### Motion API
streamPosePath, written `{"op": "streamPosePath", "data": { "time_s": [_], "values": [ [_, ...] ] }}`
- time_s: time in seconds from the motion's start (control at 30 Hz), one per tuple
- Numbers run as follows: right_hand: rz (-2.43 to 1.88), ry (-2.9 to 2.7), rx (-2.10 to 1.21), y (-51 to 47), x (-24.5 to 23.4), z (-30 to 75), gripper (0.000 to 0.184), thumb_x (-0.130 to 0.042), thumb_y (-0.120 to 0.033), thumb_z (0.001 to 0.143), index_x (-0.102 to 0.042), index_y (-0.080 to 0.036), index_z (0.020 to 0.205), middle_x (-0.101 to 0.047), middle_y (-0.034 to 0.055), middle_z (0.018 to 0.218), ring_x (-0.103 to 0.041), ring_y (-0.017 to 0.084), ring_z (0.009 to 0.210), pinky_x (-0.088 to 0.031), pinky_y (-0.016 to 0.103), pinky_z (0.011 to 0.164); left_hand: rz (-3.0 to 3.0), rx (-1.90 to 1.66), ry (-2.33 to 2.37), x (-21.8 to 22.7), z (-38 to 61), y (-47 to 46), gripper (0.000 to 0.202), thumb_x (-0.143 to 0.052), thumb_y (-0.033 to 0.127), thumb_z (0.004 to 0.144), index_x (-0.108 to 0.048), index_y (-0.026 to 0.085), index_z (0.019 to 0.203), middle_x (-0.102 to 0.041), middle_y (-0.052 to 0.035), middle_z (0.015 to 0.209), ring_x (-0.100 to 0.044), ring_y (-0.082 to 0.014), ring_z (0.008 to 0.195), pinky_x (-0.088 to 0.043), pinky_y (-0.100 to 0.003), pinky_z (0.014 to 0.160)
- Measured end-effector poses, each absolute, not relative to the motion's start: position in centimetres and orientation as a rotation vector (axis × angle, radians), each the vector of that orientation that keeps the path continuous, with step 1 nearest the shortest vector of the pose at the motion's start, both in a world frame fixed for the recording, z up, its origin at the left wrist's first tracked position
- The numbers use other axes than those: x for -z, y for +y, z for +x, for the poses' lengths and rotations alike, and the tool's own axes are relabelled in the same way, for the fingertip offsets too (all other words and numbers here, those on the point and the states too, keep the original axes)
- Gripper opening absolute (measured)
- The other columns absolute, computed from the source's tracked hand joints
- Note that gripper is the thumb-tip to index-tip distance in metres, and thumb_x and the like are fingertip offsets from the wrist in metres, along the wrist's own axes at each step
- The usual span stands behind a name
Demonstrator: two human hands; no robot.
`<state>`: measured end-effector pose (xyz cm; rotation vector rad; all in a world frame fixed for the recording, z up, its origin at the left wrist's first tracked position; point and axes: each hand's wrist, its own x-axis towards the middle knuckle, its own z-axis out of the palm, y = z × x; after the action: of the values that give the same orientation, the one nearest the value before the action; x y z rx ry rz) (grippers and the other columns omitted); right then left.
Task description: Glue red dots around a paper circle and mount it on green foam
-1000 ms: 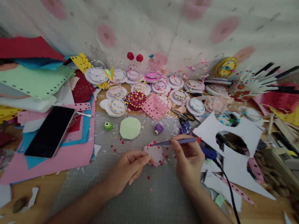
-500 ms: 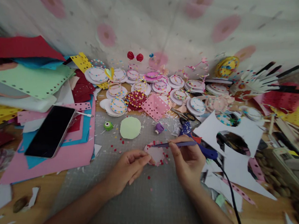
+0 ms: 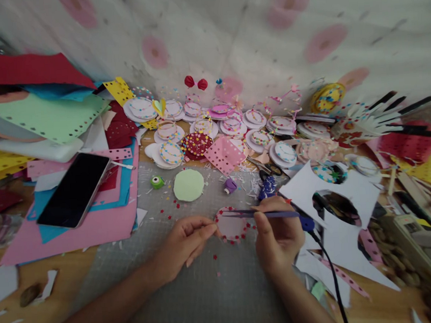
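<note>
A pink paper disc [image 3: 233,226] with red dots round its rim lies on the grey cutting mat [image 3: 194,276]. My left hand [image 3: 186,242] pinches the disc's left edge with its fingertips. My right hand [image 3: 278,238] grips purple tweezers [image 3: 263,214], which point left so that their tips sit over the disc's upper left rim. Loose red paper dots are scattered on the mat around the disc.
A black phone [image 3: 73,189] lies on stacked coloured paper at left. A pale green disc [image 3: 188,185] and small punches [image 3: 157,182] sit beyond the pink disc. Many decorated discs line the wall. A glue gun with black cord [image 3: 328,267] and cut white paper [image 3: 337,207] lie right.
The disc and my right hand have shifted a little to the right. The tweezers' tips moved from above the disc onto its upper left rim. My left hand stayed at the disc's edge.
</note>
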<state>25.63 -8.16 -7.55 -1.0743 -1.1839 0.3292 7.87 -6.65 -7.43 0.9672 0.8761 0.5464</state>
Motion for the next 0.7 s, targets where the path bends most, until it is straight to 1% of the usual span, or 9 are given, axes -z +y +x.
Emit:
{"op": "streamPosePath", "data": {
  "time_s": [0.13, 0.33, 0.47, 0.53, 0.6, 0.7],
  "values": [
    [-1.093, -1.169, -0.368, -8.0, 7.7, 25.8, 0.004, -0.059, -0.017, 0.084, -0.06, -0.021, 0.084, -0.058, 0.0003, 0.073, -0.054, 0.015, 0.069, -0.042, 0.03, 0.063, 0.954, -0.558, 0.883, 7.2, 7.9, -6.7, 0.034, -0.057, 0.047, 0.087, -0.064, 0.014, 0.08, -0.028, 0.0118, 0.036, -0.018, -0.0037, 0.031, -0.012, -0.02, 0.037],
    [-1.043, -1.26, -0.432, -8.3, 7.6, 25.8, 0.01, -0.06, -0.013, 0.083, -0.062, -0.022, 0.085, -0.059, -0.0001, 0.072, -0.053, 0.016, 0.068, -0.042, 0.031, 0.063, 0.93, -0.589, 0.884, 7.4, 7.7, -6.8, 0.033, -0.057, 0.046, 0.087, -0.063, 0.014, 0.079, -0.027, 0.0117, 0.036, -0.018, -0.0036, 0.032, -0.012, -0.021, 0.038],
    [-1.033, -1.188, -0.477, -8.1, 7.6, 26.2, 0.007, -0.061, -0.015, 0.083, -0.064, -0.022, 0.085, -0.058, -0.0003, 0.073, -0.054, 0.015, 0.072, -0.042, 0.029, 0.066, 0.912, -0.585, 0.888, 7.6, 7.6, -6.7, 0.03, -0.057, 0.042, 0.087, -0.063, 0.014, 0.077, -0.028, 0.0115, 0.036, -0.018, -0.004, 0.032, -0.011, -0.022, 0.039],
    [-1.026, -1.051, -0.537, -7.8, 7.6, 26.5, 0.003, -0.061, -0.021, 0.085, -0.064, -0.022, 0.083, -0.058, 0.0004, 0.076, -0.055, 0.015, 0.076, -0.044, 0.03, 0.07, 0.906, -0.578, 0.88, 7.7, 7.5, -6.7, 0.028, -0.056, 0.039, 0.088, -0.061, 0.015, 0.074, -0.029, 0.0113, 0.035, -0.018, -0.0041, 0.032, -0.011, -0.022, 0.039],
    [-1.007, -0.853, -0.663, -7.3, 7.5, 26.8, 0.009, -0.061, -0.029, 0.086, -0.063, -0.022, 0.081, -0.058, 0.0005, 0.08, -0.055, 0.014, 0.077, -0.047, 0.03, 0.072, 0.895, -0.58, 0.86, 7.8, 7.5, -6.6, 0.027, -0.054, 0.035, 0.089, -0.059, 0.015, 0.071, -0.03, 0.011, 0.034, -0.017, -0.0043, 0.032, -0.012, -0.023, 0.04],
    [-1.015, -0.604, -0.885, -6.6, 7.3, 27.1, 0.017, -0.062, -0.039, 0.083, -0.061, -0.022, 0.082, -0.056, -0.0007, 0.086, -0.054, 0.01, 0.067, -0.049, 0.026, 0.062, 0.869, -0.591, 0.833, 7.9, 7.6, -6.5, 0.026, -0.053, 0.032, 0.088, -0.057, 0.016, 0.067, -0.03, 0.0108, 0.033, -0.016, -0.0047, 0.032, -0.013, -0.023, 0.042]
  ]
}}
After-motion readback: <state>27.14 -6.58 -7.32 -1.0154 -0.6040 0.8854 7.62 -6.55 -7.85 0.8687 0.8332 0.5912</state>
